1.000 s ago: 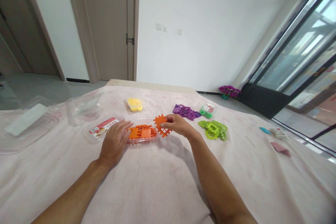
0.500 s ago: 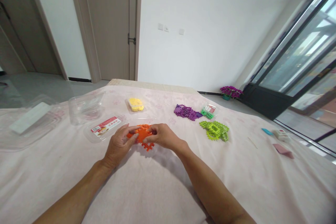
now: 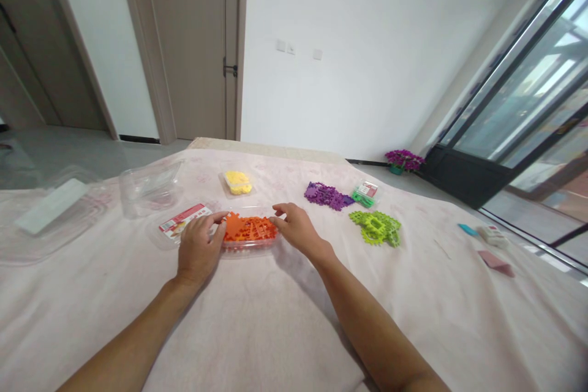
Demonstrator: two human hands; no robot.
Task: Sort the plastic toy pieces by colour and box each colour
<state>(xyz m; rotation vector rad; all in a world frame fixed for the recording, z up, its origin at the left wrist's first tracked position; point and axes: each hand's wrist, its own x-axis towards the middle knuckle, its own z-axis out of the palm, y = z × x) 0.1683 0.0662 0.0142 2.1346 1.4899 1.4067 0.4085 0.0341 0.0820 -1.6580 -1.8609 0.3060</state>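
Observation:
A clear plastic box point(image 3: 250, 246) in front of me holds several flat orange toothed plastic pieces point(image 3: 257, 228). My left hand point(image 3: 201, 246) rests at the box's left end, fingers reaching over the rim and thumb apart from them. At the right end, my right hand point(image 3: 294, 226) has its thumb and forefinger parted beside the rim and the orange pieces. Neither hand is closed round anything. Partly behind my left hand lies a clear lid with a red and white label point(image 3: 186, 220).
Beyond is a small box of yellow pieces point(image 3: 238, 182). To the right lie purple pieces point(image 3: 327, 196), a box of green pieces point(image 3: 366, 194) and lime-green pieces point(image 3: 376, 228). Clear containers point(image 3: 149, 188) stand left. A pink item point(image 3: 496, 263) lies far right.
The orange pieces that were between my hands now lie down in the clear box. My hands have moved apart to its two ends, and their fingers have opened.

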